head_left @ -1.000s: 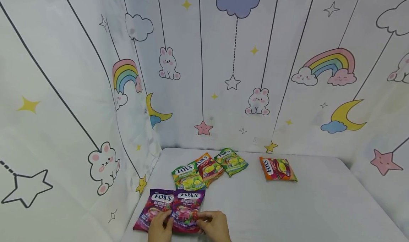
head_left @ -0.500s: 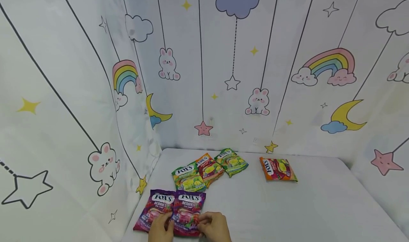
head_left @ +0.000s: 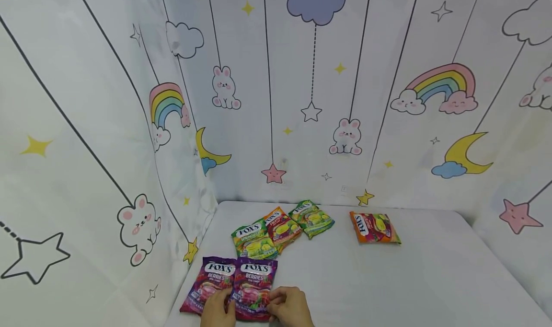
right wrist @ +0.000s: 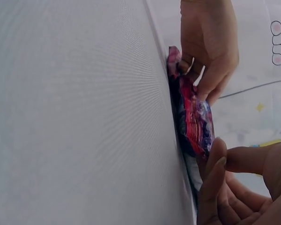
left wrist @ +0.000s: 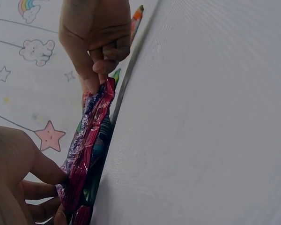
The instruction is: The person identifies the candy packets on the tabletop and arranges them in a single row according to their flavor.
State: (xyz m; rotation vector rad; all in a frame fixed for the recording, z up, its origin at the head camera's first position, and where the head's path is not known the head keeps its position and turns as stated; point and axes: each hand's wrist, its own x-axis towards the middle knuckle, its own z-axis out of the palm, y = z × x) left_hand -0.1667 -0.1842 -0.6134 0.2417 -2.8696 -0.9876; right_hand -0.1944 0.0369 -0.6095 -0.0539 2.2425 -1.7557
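Note:
Side by side at the near left of the table lie two purple bags of FOX'S Berries candy, a left bag [head_left: 211,279] and a right bag [head_left: 254,288]. My left hand [head_left: 217,310] reaches over the lower part of the left bag and pinches the right bag's left edge. The right bag's other edge is pinched between the thumb and fingers of my right hand [head_left: 291,308]. In the left wrist view the crimped red bottom edge [left wrist: 86,154] of that bag stretches between both hands, close to the tabletop. Some fingertips are hidden by the bag.
Behind the purple bags lie a green candy bag [head_left: 254,240], an orange one [head_left: 282,226] and another green one [head_left: 311,218]. A separate orange bag [head_left: 375,227] lies farther right on the white table [head_left: 388,284]. Printed white curtains [head_left: 241,140] enclose the back and sides.
The right purple bag has shifted slightly toward the near edge, with both hands keeping their pinch on it. The left purple bag and the bags behind look unmoved.

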